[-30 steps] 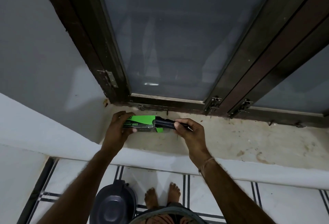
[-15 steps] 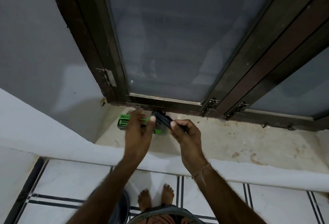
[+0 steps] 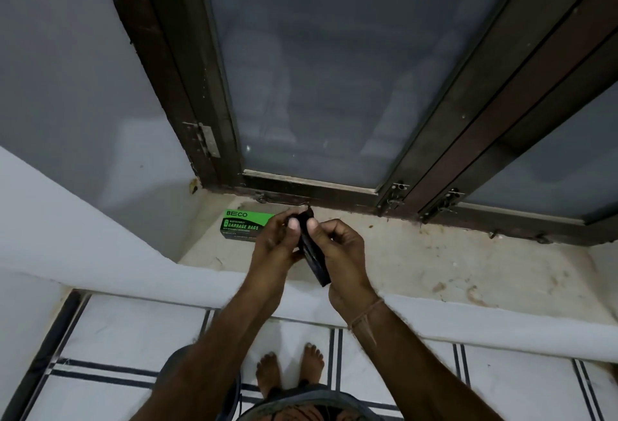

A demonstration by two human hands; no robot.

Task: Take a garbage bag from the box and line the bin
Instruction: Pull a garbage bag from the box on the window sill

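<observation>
wall: plain grey wall on the far left, running down to a white ledge edge.

hinge: small metal hinge on the dark window frame, pretty grimy around there.

box: green garbage bag box lying flat on the stained sill, tucked near the left corner just under the frame. Its right end is hidden behind the left hand, so can't tell if the flap is open.

bin: only a dark curved sliver of it peeks out down on the floor, behind the left forearm. Can't see inside it.

left hand: left hand is up over the sill, thumb and fingers pinching the top of the bag roll.

bag: black folded garbage bag, a narrow strip, out of the box and held between both hands, slanting down toward the right wrist.

right hand: right hand pinches the same strip from the other side, thumb right next to the left thumb. Thread band on that wrist.

floor: white tiles with dark lines, bare feet below the hands.

glass: frosted panes, latches along the bottom rail to the right.
</observation>
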